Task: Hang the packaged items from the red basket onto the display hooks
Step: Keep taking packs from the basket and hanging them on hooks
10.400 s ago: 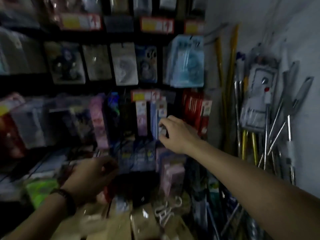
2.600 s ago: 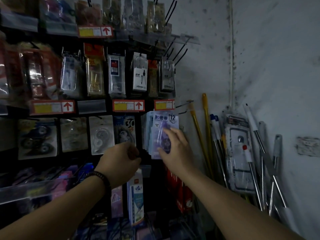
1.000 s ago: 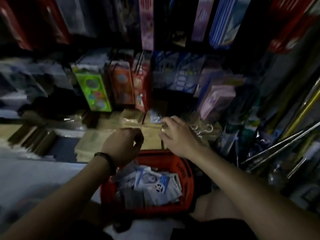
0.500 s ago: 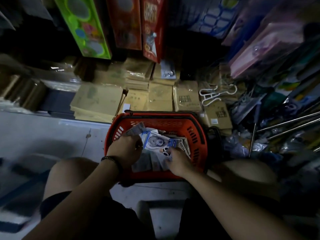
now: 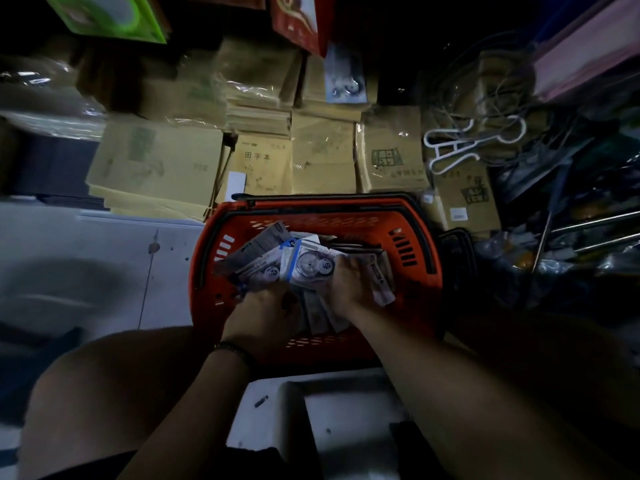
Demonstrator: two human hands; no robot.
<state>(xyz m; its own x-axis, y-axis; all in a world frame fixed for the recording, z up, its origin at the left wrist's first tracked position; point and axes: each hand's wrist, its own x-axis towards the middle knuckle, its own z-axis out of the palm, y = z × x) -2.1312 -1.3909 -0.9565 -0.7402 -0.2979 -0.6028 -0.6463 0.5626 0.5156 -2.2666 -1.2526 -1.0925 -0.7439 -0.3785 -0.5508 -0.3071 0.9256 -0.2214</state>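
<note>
Right grip (image 5: 349,280): fingers curled over the edge of the topmost of the packaged items (image 5: 308,266), holding it. Left grip (image 5: 266,315): curled against the near edge of the fanned packs, fingertips hidden, so a hold cannot be confirmed. The items lie inside the red basket (image 5: 363,216), just beyond both grips. The basket stands on the floor (image 5: 86,244).

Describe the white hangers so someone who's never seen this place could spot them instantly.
Start at the red plastic basket on the floor in front of the person's knees. Past its far right corner lie stacks of brown paper exercise books. The white plastic hangers rest on them, the only thin, curved white outlines among flat tan covers.
</note>
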